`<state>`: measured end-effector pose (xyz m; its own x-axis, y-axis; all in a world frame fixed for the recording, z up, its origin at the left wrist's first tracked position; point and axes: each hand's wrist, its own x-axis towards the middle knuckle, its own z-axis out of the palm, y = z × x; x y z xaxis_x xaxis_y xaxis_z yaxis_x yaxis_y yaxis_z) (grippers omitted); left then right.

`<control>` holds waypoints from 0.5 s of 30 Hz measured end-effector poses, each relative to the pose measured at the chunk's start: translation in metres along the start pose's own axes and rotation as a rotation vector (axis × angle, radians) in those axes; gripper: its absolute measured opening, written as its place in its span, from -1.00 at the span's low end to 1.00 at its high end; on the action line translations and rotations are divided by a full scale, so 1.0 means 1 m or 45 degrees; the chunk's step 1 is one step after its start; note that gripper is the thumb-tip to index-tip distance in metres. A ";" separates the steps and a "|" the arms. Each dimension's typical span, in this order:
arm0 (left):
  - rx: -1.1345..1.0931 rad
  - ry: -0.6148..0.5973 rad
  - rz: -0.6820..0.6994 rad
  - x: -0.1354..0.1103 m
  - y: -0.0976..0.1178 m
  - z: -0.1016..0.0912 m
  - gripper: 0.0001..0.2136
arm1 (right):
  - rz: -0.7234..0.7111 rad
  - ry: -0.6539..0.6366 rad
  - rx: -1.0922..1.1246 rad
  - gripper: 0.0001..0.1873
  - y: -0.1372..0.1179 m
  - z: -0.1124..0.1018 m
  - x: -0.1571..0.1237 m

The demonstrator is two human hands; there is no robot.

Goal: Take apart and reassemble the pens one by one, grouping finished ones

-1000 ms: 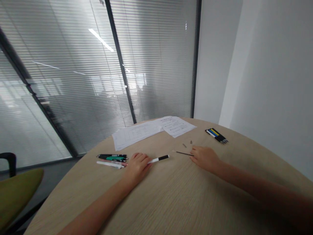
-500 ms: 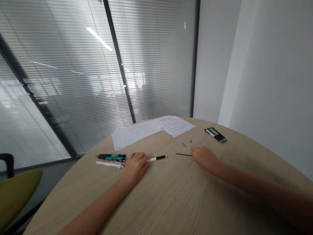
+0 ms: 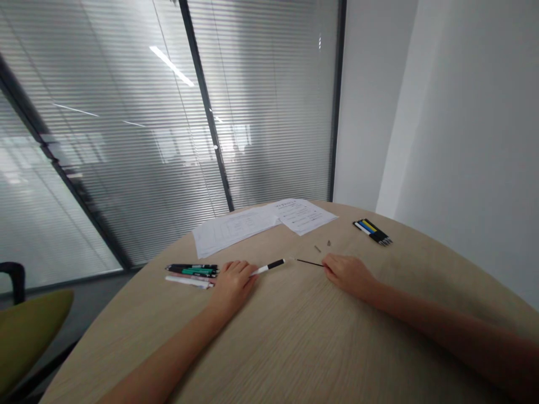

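Observation:
My left hand (image 3: 234, 281) rests on the table, closed around a white pen barrel (image 3: 269, 266) with a black grip; its open end points right. Between the fingers of my right hand (image 3: 345, 274) is a thin black pen refill (image 3: 309, 262). The refill's pale tip points at the barrel's end, with a small gap between them. Beyond my right hand lie a small spring (image 3: 317, 249) and a small pen tip cone (image 3: 329, 243). Just left of my left hand is a bunch of pens (image 3: 191, 272) in black, green, pink and white.
Several pens (image 3: 373, 232) with black, white, blue and yellow barrels lie side by side at the right. Printed paper sheets (image 3: 236, 227) are spread at the back of the round wooden table (image 3: 269, 348). A green chair (image 3: 31, 331) stands at the left.
My right hand has moved slightly left, bringing the refill nearer the barrel. The barrel's open end has tilted up a little in my left hand.

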<state>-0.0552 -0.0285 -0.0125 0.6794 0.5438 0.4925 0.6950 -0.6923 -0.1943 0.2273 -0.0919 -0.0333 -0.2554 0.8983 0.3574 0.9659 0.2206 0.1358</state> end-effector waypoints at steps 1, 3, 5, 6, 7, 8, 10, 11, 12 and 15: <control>0.000 0.009 0.006 0.000 0.000 0.000 -0.89 | -0.009 0.011 0.007 -0.87 0.000 0.001 0.000; 0.000 0.027 0.019 0.000 0.001 -0.001 -0.89 | -0.026 0.030 0.016 -0.87 0.001 0.002 0.000; -0.004 0.040 0.034 0.000 0.001 -0.001 -0.90 | -0.041 0.051 0.020 -0.88 0.002 0.003 0.000; -0.008 0.044 0.042 0.000 0.001 -0.001 -0.90 | -0.049 0.058 0.021 -0.88 0.002 0.004 0.000; -0.011 0.049 0.048 0.000 0.001 -0.001 -0.90 | -0.055 0.064 0.020 -0.88 0.002 0.004 0.000; -0.013 0.055 0.053 0.000 0.001 -0.001 -0.90 | -0.059 0.067 0.016 -0.88 0.002 0.004 0.000; -0.017 0.070 0.063 0.000 0.002 -0.001 -0.90 | -0.061 0.073 0.005 -0.88 0.002 0.005 -0.001; -0.018 0.078 0.071 0.000 0.002 -0.001 -0.90 | -0.065 0.076 0.000 -0.88 0.002 0.005 -0.001; -0.018 0.084 0.082 0.000 0.002 -0.002 -0.90 | -0.069 0.081 -0.005 -0.87 0.002 0.005 -0.001; -0.014 0.092 0.107 0.000 0.003 -0.002 -0.89 | -0.096 0.101 -0.028 -0.86 0.001 0.004 -0.001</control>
<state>-0.0539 -0.0319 -0.0114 0.7162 0.4482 0.5350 0.6333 -0.7394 -0.2284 0.2292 -0.0910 -0.0372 -0.3305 0.8464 0.4175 0.9429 0.2768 0.1852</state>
